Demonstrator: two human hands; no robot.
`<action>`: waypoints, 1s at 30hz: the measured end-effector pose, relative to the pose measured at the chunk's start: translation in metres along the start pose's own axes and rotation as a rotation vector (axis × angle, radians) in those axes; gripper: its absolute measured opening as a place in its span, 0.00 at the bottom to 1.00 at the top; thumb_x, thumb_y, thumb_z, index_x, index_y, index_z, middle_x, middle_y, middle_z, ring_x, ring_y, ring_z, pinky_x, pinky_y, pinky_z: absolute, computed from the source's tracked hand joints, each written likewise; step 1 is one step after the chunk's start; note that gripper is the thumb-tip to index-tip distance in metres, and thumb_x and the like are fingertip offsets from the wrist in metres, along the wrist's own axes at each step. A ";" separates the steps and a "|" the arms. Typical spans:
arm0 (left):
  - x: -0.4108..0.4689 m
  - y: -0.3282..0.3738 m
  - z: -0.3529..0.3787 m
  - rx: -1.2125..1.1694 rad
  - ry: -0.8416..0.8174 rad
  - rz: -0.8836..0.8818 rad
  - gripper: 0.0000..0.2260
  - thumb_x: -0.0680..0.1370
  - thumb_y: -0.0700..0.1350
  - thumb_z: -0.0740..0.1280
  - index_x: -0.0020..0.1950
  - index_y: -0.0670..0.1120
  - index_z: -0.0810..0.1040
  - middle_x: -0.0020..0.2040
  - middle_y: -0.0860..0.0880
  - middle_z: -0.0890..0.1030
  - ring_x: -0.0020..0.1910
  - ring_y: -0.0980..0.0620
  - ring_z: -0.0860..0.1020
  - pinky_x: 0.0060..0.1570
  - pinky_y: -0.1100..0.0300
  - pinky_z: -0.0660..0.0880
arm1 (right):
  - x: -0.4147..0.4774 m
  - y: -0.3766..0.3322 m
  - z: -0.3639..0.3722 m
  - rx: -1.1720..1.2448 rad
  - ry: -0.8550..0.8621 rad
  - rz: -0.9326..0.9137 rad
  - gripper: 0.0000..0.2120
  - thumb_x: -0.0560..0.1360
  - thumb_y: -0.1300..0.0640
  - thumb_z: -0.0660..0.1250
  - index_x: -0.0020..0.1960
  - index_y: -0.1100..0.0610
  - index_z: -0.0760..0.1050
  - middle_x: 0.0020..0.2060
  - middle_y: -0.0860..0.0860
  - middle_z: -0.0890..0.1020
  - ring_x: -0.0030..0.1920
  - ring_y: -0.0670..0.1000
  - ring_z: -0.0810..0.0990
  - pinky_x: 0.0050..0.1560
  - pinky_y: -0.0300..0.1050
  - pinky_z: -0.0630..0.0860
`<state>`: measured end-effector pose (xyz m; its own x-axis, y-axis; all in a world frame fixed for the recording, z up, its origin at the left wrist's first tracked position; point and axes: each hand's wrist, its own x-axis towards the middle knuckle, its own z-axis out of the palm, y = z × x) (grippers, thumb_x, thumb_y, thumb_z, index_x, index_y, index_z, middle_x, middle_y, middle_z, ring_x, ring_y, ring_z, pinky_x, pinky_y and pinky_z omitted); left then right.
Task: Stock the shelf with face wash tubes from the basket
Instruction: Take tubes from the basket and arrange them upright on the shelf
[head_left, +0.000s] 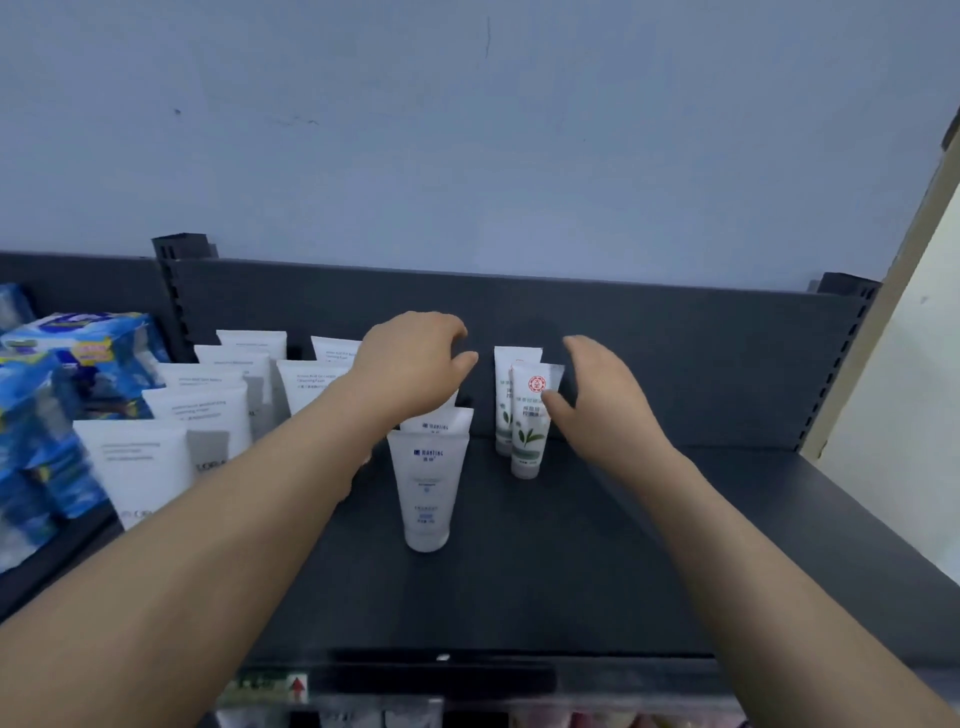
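On the dark shelf stands a row of white tubes with blue print, the front one upright near the middle. My left hand hovers over the back of that row with loosely bent fingers; nothing shows between thumb and fingers. To the right stand two white tubes with green leaves, one behind the other. My right hand is beside them, fingers nearly straight, thumb close to the front tube. The basket is out of view.
Several larger white tubes fill the shelf's left part. Blue packs are stacked on the neighbouring shelf at far left. The shelf's back panel rises behind the tubes. A lower shelf with products shows below the front edge.
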<state>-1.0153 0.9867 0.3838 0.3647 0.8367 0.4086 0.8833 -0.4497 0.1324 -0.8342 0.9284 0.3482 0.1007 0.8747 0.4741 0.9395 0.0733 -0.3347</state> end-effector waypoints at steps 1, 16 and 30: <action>-0.012 -0.001 -0.006 0.014 0.021 -0.005 0.17 0.80 0.55 0.59 0.66 0.51 0.73 0.60 0.52 0.79 0.58 0.49 0.75 0.51 0.54 0.73 | -0.006 -0.008 -0.003 -0.018 0.012 -0.051 0.20 0.77 0.56 0.63 0.66 0.61 0.67 0.62 0.55 0.73 0.64 0.56 0.69 0.64 0.45 0.64; -0.279 -0.105 -0.057 0.227 0.067 -0.369 0.18 0.77 0.58 0.62 0.63 0.51 0.76 0.56 0.47 0.81 0.56 0.42 0.77 0.51 0.50 0.75 | -0.128 -0.175 0.065 0.320 -0.090 -0.663 0.24 0.71 0.58 0.65 0.64 0.67 0.72 0.59 0.62 0.78 0.60 0.62 0.76 0.62 0.56 0.71; -0.557 -0.297 -0.033 0.233 -0.130 -1.018 0.17 0.77 0.57 0.61 0.61 0.51 0.76 0.54 0.49 0.81 0.53 0.46 0.78 0.48 0.51 0.76 | -0.259 -0.395 0.266 0.398 -0.599 -0.970 0.22 0.73 0.55 0.65 0.64 0.64 0.73 0.59 0.59 0.79 0.61 0.60 0.76 0.64 0.53 0.68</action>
<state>-1.4900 0.6437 0.1463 -0.5646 0.8192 0.1001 0.8205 0.5440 0.1757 -1.3188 0.7998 0.1413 -0.8576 0.4498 0.2493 0.3629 0.8729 -0.3262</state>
